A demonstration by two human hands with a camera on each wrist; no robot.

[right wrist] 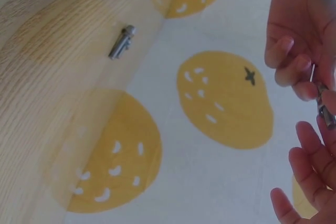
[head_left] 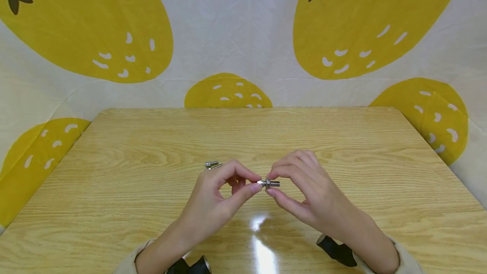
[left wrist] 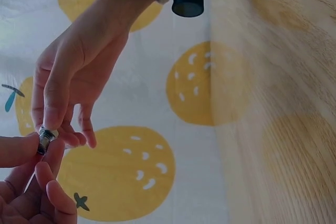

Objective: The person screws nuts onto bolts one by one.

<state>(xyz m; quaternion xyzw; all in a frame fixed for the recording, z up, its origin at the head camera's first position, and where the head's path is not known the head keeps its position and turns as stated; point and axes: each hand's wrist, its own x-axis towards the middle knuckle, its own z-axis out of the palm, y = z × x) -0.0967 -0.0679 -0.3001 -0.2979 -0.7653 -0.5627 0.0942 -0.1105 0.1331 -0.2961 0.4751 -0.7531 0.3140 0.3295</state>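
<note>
A small metal bolt (head_left: 275, 184) lies level between both hands above the table's middle. My left hand (head_left: 222, 193) pinches its left end between thumb and index finger. With thumb and index fingertips, my right hand (head_left: 313, 191) holds a nut (head_left: 268, 183) around the bolt, whose shank sticks out to the right. In the left wrist view the shiny bolt (left wrist: 45, 143) shows between the fingertips. The right wrist view shows the held bolt (right wrist: 326, 114) at the right edge, partly hidden by fingers.
Just beyond my left hand, loose bolts (head_left: 212, 164) lie together on the wooden table (head_left: 133, 147). A white cloth (head_left: 236, 33) printed with yellow fruit hangs behind the table. Black wrist-worn devices (head_left: 336, 250) sit at both wrists.
</note>
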